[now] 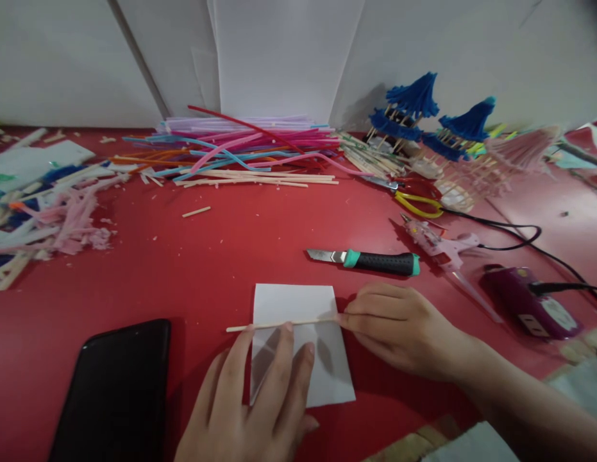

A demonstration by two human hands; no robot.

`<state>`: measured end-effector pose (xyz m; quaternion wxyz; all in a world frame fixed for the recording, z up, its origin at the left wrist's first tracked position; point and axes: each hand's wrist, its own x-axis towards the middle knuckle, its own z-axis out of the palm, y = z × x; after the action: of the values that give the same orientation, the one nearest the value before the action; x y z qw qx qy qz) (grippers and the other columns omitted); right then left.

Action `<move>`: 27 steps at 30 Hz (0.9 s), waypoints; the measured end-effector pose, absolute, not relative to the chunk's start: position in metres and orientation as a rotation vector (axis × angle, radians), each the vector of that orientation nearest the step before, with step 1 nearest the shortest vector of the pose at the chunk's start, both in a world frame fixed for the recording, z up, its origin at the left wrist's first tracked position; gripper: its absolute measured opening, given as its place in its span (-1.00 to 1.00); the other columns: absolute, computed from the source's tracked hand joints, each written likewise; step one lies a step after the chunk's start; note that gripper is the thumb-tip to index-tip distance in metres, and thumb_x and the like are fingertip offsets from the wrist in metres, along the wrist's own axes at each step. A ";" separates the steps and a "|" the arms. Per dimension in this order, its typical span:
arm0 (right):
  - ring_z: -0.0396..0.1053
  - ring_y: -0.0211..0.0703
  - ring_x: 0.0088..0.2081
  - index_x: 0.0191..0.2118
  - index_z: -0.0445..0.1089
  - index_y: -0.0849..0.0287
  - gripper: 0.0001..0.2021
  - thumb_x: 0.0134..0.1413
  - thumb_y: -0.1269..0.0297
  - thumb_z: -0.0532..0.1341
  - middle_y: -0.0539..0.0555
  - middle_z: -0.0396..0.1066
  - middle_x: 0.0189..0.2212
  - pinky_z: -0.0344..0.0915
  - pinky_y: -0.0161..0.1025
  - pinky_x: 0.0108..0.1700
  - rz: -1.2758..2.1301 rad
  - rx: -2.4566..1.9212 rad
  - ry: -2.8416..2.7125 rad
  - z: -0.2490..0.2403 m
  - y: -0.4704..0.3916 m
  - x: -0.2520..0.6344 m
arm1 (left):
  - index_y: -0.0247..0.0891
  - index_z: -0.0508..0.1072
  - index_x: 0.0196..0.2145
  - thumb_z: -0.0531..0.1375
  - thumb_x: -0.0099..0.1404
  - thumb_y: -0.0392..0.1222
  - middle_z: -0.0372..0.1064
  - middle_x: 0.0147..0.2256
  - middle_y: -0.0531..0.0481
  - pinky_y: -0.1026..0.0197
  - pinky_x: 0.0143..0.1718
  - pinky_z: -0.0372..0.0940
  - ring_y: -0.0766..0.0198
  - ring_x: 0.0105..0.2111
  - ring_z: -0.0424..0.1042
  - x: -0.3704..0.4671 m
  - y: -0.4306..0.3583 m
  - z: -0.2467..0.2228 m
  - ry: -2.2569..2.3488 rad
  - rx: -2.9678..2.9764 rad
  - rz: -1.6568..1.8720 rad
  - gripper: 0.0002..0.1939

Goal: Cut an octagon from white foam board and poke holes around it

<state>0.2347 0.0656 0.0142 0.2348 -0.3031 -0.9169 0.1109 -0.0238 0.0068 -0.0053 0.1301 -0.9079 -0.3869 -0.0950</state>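
A thin wooden stick (308, 321) lies across a white square card (302, 298) on the red table (221, 256). My left hand (260, 391) has its fingers spread over the card, with fingertips touching the stick's lower side. At the stick's right end, my right hand (399, 327) pinches it just beyond the card's right edge. The stick's left end sticks out past the card. Above my right hand lies a utility knife (385, 263) with its blade out, pointing left.
A black phone (118, 391) lies at lower left. Coloured pipe cleaners (250, 144) and sticks line the wall. Scraps (77, 218) lie at left. Scissors (418, 202), a glue gun (442, 244), a purple box (531, 301) with a cable and blue-roofed models (413, 96) occupy the right.
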 end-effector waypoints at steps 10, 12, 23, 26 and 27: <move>0.37 0.06 -0.02 0.10 0.36 0.13 -0.67 0.23 0.25 0.20 0.22 0.41 -0.06 0.35 0.04 -0.01 0.105 -1.437 -2.372 0.004 0.087 0.271 | -0.18 0.28 0.20 0.19 0.31 -0.08 0.17 0.25 -0.10 -0.18 -0.11 0.31 -0.31 0.05 0.28 -0.024 0.006 -0.005 -1.111 -2.638 -0.285 -0.48; 0.39 0.02 -0.06 0.08 0.40 0.12 -0.71 0.28 0.32 0.13 0.21 0.41 -0.10 0.37 0.01 -0.03 0.110 -1.458 -2.398 0.000 0.091 0.273 | -0.18 0.30 0.18 0.18 0.32 -0.06 0.18 0.25 -0.10 -0.18 -0.11 0.31 -0.31 0.05 0.28 -0.023 0.005 -0.006 -1.119 -2.623 -0.305 -0.50; 0.42 -0.13 -0.23 0.21 0.27 -0.01 -0.40 0.10 0.62 0.00 0.12 0.45 -0.17 0.37 -0.22 -0.26 0.125 -1.136 -2.805 0.041 0.070 0.231 | -0.06 0.40 0.11 0.19 0.28 0.17 0.25 0.20 -0.02 -0.16 -0.05 0.26 -0.24 0.08 0.27 -0.021 0.002 -0.009 -1.180 -2.608 -0.344 -0.49; 0.42 -0.12 -0.28 0.23 0.24 -0.01 -0.37 0.04 0.60 0.06 0.10 0.45 -0.19 0.37 -0.23 -0.30 0.202 -1.109 -2.903 0.049 0.069 0.222 | -0.06 0.39 0.12 0.17 0.29 0.17 0.29 0.17 0.01 -0.16 -0.04 0.25 -0.24 0.09 0.27 -0.021 0.001 -0.009 -1.210 -2.626 -0.348 -0.49; 0.42 -0.12 -0.29 0.24 0.23 -0.02 -0.36 0.03 0.59 0.08 0.09 0.45 -0.20 0.36 -0.23 -0.31 0.206 -1.112 -2.926 0.050 0.070 0.220 | -0.07 0.38 0.13 0.16 0.30 0.17 0.29 0.17 0.00 -0.16 -0.04 0.25 -0.23 0.09 0.27 -0.020 0.001 -0.009 -1.216 -2.624 -0.349 -0.48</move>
<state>0.2203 0.0701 0.0502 0.0022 -0.3543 -0.9328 0.0656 -0.0204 0.0010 -0.0090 0.1142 -0.8948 -0.4147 -0.1191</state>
